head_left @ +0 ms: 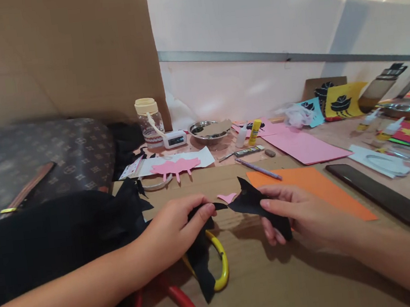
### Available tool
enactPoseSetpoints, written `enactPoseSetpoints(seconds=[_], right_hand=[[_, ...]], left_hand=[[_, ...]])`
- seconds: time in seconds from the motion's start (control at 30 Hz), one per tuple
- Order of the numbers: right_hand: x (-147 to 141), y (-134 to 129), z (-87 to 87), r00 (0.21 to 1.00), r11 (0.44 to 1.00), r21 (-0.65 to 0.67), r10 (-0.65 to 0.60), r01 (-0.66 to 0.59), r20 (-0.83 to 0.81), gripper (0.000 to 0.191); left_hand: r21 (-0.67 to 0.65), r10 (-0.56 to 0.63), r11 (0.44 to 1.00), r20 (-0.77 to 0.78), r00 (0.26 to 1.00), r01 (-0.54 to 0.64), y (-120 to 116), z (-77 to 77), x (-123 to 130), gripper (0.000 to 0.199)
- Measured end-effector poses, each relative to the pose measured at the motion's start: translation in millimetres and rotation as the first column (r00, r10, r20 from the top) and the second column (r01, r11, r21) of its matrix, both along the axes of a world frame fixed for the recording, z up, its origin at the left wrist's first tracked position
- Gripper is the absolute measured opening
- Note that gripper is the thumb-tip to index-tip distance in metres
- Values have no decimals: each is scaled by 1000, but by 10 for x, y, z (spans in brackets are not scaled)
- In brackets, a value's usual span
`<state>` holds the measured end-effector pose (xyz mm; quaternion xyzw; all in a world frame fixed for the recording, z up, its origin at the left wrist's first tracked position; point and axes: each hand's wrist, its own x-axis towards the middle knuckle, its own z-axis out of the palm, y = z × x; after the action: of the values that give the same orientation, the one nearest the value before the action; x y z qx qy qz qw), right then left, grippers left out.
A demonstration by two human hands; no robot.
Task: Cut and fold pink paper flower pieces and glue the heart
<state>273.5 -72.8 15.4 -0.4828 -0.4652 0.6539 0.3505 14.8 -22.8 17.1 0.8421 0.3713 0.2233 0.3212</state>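
Note:
My left hand is closed, thumb against finger, on a thin strip of black paper that hangs down over a yellow handle loop. Between the thumb and fingers of my right hand is a black paper cutout with pointed corners. The tips of the two black pieces come close together; whether they touch, I cannot tell. Just behind them lies a small pink paper scrap. Red handles rest below my left wrist. More cut black paper is at the left.
An orange sheet and a dark phone lie on the right. Behind are a purple pen, a glue stick, a metal bowl, a bottle, a pink cutout and pink paper.

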Motion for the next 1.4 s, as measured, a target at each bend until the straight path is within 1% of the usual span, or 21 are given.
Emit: enactPoseSetpoints(seconds=[0.1, 0.2, 0.37, 0.53, 0.67, 0.77, 0.9, 0.97, 1.07, 1.1, 1.17, 1.23, 1.3, 1.33, 1.37, 1.4], right_hand=[[2, -7, -2, 999, 999, 11, 32, -32, -16, 47], [22, -15, -1, 999, 997, 51, 51, -50, -15, 38], [90, -29, 25, 1000, 993, 115, -24, 24, 2, 31], [112, -46, 33, 996, 987, 134, -85, 86, -15, 28], [68, -90, 66, 983, 966, 185, -168, 180, -78, 22], [39, -143, 124, 970, 955, 184, -212, 232, -123, 16], [43, -187, 188, 960, 947, 194, -224, 255, -171, 16], [56, -189, 192, 971, 960, 184, -187, 214, -151, 16], [55, -183, 166, 999, 990, 136, -19, 25, -48, 17], [46, -180, 155, 999, 991, 127, 42, -40, -10, 18], [24, -167, 139, 990, 981, 136, 131, -137, 52, 25], [4, -147, 144, 985, 967, 206, 126, -148, 117, 33], [-26, -137, 186, 977, 941, 321, 41, -108, 209, 31], [-57, -145, 224, 958, 920, 378, -12, -101, 286, 27], [-105, -165, 274, 925, 898, 423, -52, -122, 377, 21], [-176, -195, 333, 876, 878, 443, -58, -184, 479, 17]], left_hand=[[-7, 28, 1000, 22, 999, -28, 6, 0, 2, 31], [13, 38, 999, 27, 999, -38, -8, 6, 0, 30], [54, -2, 999, -41, 999, 4, -57, -2, -28, 23], [86, -37, 995, -73, 997, 43, -72, -5, -57, 30], [155, -61, 985, -63, 996, 70, -58, 74, -86, 31], [224, -111, 966, -84, 990, 127, -74, 140, -115, 32], [284, -189, 936, -99, 977, 210, -114, 166, -141, 32], [281, -201, 935, -79, 976, 215, -118, 178, -141, 30], [226, -156, 962, -14, 988, 155, -90, 260, -135, 27], [184, -117, 977, 23, 993, 110, -73, 308, -135, 28], [42, -30, 999, 129, 991, 25, -38, 421, -148, 31], [-138, 55, 990, 257, 965, -19, -9, 541, -178, 36], [-262, 110, 965, 359, 927, -13, 6, 656, -224, 40], [-284, 124, 959, 387, 914, -10, 6, 709, -251, 41], [-285, 131, 958, 402, 906, -12, 3, 758, -279, 41], [-272, 128, 962, 407, 904, -14, -4, 804, -306, 41]])
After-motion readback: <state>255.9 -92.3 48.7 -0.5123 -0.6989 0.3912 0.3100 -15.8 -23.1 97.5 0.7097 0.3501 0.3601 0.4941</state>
